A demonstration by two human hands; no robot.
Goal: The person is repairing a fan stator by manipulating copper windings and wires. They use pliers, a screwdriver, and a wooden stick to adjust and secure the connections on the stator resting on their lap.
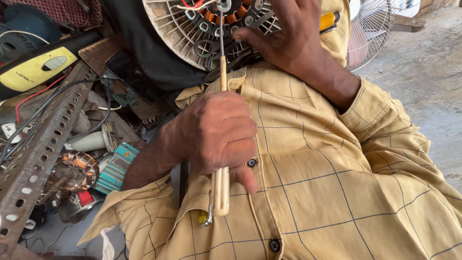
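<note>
Cluttered workshop floor, scrap parts and perforated metal angle [36, 154] at left; left hand [216, 132] clamped round pale screwdriver [221, 144], tip up into fan motor [211, 24] hub; right hand [286, 36] spread, fingers bracing motor steady against lap

A perforated metal angle bar [41, 144] slants across the left side. Above it lies a yellow-and-black tool [38, 67]; just right of its top, a dark phone [130, 74]. Below it sit a copper coil [77, 166] and a teal finned block [115, 168]. Far right stands a fan guard [373, 29].
</note>
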